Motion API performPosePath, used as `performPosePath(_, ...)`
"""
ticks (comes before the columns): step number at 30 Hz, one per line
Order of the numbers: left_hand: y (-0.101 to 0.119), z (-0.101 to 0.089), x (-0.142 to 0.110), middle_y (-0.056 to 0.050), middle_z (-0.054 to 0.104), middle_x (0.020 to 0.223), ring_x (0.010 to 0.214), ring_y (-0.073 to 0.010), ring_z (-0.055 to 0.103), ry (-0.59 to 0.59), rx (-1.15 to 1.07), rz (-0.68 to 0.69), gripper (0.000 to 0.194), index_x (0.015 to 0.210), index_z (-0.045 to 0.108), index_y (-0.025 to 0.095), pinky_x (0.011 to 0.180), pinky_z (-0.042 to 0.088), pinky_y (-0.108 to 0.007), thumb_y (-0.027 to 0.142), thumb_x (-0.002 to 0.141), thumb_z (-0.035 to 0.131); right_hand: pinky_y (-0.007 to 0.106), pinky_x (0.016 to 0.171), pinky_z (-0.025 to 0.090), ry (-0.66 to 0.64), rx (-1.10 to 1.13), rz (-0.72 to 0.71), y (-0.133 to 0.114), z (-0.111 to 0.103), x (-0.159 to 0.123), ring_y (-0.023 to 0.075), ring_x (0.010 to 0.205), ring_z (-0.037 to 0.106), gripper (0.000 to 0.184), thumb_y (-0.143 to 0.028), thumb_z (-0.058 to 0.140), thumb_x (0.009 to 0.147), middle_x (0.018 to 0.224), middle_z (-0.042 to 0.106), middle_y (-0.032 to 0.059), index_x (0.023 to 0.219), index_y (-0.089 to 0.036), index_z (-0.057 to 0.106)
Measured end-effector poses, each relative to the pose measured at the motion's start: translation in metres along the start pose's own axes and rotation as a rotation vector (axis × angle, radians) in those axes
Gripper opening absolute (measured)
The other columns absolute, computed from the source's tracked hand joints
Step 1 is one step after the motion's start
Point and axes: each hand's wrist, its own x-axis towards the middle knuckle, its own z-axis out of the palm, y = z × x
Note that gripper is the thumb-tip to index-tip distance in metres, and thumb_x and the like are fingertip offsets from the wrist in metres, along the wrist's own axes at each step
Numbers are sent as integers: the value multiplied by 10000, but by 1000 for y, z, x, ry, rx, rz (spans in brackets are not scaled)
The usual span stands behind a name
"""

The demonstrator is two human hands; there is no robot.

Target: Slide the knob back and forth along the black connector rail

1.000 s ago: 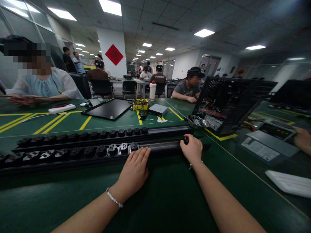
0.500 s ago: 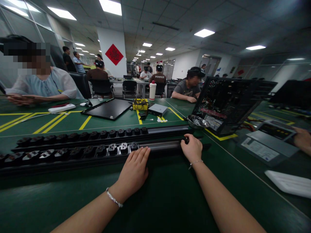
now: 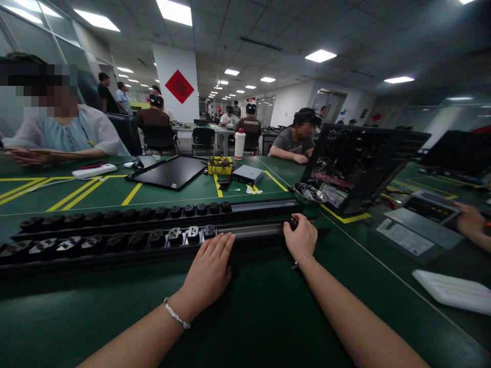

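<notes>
Two long black rails lie across the green table, each carrying a row of small black modules. My left hand [image 3: 209, 271] lies flat with fingers stretched out, its fingertips on the front edge of the near rail [image 3: 253, 232]. My right hand [image 3: 302, 236] is curled closed at the right end of that rail, pinching a small black part [image 3: 293, 222]. The far rail [image 3: 264, 206] runs parallel just behind. A thin bracelet sits on each wrist.
An open black computer case [image 3: 360, 163] stands at the right, with a metal bowl [image 3: 310, 193] in front. Another person's hand [image 3: 470, 221] rests by a grey device [image 3: 418, 227]. A black panel [image 3: 169, 173], yellow box [image 3: 221, 165] and seated people lie beyond.
Both hands stay where they were on the near rail. The view has shifted slightly, so everything sits a little lower left.
</notes>
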Motion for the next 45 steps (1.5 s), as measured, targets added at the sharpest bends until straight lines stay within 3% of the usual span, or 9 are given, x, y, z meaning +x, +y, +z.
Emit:
performPosePath(25, -1, 2, -2, -82, 440, 1402, 1275, -235, 401, 18, 19, -8, 654, 1400, 282, 174, 1059, 333, -426, 153, 769, 454, 419, 991, 272, -128, -72, -39, -2, -11, 6, 247, 1089, 496, 333, -329, 451, 773, 1073, 612, 81, 1068, -199, 536)
performPosePath(45, -2, 2, -2, -77, 436, 1405, 1275, -235, 397, 15, 25, 3, 646, 1397, 290, 174, 1059, 329, -423, 149, 770, 444, 479, 1062, 173, -135, -54, -17, 2, -8, 7, 239, 1167, 458, 342, -308, 454, 773, 1153, 591, 77, 1092, -209, 524)
